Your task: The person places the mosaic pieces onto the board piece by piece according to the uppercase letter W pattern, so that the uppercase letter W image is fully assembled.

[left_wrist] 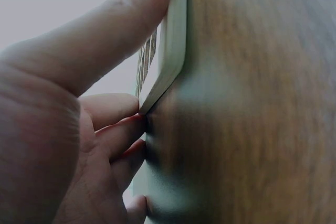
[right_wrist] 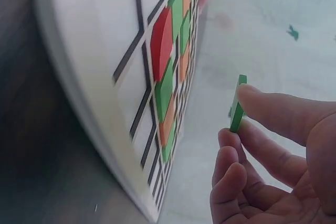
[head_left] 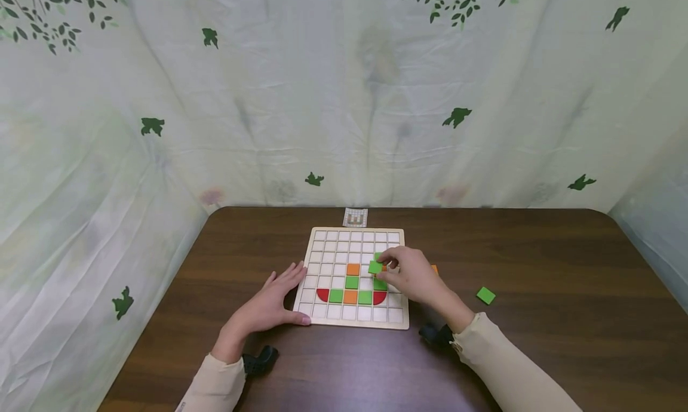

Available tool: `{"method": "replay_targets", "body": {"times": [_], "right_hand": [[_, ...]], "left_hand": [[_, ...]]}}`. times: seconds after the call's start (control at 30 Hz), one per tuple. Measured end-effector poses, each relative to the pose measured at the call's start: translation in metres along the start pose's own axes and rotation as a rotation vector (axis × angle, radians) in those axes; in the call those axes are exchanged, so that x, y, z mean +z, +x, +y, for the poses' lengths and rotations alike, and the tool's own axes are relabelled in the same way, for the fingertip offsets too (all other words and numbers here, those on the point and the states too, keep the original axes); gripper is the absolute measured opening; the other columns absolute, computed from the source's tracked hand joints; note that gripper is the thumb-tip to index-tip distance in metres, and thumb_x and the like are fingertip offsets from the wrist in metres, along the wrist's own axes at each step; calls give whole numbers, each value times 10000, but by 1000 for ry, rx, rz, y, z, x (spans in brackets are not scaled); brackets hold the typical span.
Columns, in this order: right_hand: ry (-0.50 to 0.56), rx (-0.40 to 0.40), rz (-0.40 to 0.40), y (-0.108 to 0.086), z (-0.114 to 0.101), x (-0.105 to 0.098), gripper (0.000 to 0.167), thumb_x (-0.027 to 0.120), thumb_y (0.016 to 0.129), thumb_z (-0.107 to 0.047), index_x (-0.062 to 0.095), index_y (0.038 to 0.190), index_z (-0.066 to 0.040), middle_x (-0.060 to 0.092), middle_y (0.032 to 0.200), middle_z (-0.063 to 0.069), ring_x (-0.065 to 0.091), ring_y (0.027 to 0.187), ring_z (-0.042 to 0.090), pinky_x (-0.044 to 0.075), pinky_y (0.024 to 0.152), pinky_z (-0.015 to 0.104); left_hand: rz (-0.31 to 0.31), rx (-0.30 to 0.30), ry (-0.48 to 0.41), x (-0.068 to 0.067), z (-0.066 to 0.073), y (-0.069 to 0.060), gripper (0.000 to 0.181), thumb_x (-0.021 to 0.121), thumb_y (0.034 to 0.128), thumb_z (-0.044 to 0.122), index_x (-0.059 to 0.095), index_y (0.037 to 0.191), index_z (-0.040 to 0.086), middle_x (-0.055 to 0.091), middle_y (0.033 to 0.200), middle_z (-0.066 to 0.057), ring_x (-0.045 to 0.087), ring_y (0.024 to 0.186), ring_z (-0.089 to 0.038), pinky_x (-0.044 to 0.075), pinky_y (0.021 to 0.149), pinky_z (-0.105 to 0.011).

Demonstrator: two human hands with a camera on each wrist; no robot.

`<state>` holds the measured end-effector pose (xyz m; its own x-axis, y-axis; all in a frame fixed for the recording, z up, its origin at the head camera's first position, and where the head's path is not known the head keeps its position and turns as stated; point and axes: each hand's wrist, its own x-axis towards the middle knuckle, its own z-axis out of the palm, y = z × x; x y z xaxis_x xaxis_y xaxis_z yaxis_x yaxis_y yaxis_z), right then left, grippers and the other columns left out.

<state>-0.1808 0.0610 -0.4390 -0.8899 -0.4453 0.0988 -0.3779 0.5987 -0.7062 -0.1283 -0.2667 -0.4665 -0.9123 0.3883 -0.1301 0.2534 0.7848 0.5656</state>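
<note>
A white grid board (head_left: pixel 327 257) with a pale wooden frame lies on the table. My left hand (head_left: pixel 273 304) rests at its left side, fingers along the edge and thumb on the near left corner. In the left wrist view the thumb (left_wrist: pixel 121 30) touches the board's frame (left_wrist: pixel 177 30). My right hand (head_left: pixel 416 274) pinches a green square tile (right_wrist: pixel 237 103) between thumb and fingers, above the board's right half. Below, red quarter-round tiles (head_left: pixel 322 295), green squares (head_left: pixel 335 296) and orange squares (head_left: pixel 353 269) sit in the cells. The right hand partly hides some tiles.
One loose green tile (head_left: pixel 486 295) lies on the brown table (head_left: pixel 564 268) to the right. An orange piece (head_left: pixel 435 270) shows partly behind the right hand. A small printed card (head_left: pixel 355 217) lies beyond the board, before the hanging cloth (head_left: pixel 344 101).
</note>
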Motion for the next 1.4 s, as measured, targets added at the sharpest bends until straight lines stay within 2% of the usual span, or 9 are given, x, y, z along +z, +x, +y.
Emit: {"method": "replay_targets", "body": {"times": [0.1, 0.3, 0.63, 0.97, 1.2, 1.4], "right_hand": [[3, -13, -4, 2, -5, 6, 218, 796, 862, -125, 751, 1068, -73, 699, 987, -3, 597, 853, 165, 511, 744, 319], [17, 11, -27, 7, -14, 16, 222, 802, 860, -127, 752, 1073, -88, 688, 981, -19, 610, 856, 168, 520, 762, 314], [38, -28, -51, 16, -22, 34, 207, 790, 864, -133, 753, 1062, -84, 700, 981, -16, 589, 840, 126, 514, 748, 311], [0, -69, -75, 29, -35, 50, 224, 795, 853, -136, 744, 1055, -55, 715, 958, 27, 630, 853, 146, 527, 775, 307], [-4, -98, -87, 36, -41, 60, 230, 812, 832, -145, 756, 1030, -41, 724, 916, 33, 648, 840, 169, 522, 747, 281], [-28, -89, -109, 41, -46, 68, 243, 818, 838, -177, 758, 1034, -46, 731, 941, 33, 654, 866, 158, 532, 781, 290]], "left_hand": [[3, 5, -1, 0, 0, 0, 1099, 854, 757, 491, 295, 1570, 7, 223, 1647, -157, 142, 1521, -384, 48, 1184, -641], [-2, -6, -2, -1, 0, 0, 1097, 860, 753, 483, 295, 1574, 23, 215, 1653, -130, 133, 1528, -358, 47, 1193, -624], [-1, -7, -4, -1, 0, 0, 1093, 863, 755, 467, 294, 1573, 18, 209, 1653, -132, 131, 1529, -352, 42, 1196, -617], [3, 7, -15, 1, -1, 1, 1084, 853, 763, 485, 299, 1574, 25, 216, 1653, -123, 134, 1530, -347, 46, 1193, -625], [5, 4, -7, 1, -1, 2, 1093, 850, 756, 503, 301, 1573, 28, 222, 1651, -121, 137, 1530, -343, 48, 1192, -628], [10, 11, -7, 1, -1, 1, 1089, 853, 759, 491, 301, 1571, 20, 224, 1649, -129, 141, 1528, -351, 49, 1190, -632]]}}
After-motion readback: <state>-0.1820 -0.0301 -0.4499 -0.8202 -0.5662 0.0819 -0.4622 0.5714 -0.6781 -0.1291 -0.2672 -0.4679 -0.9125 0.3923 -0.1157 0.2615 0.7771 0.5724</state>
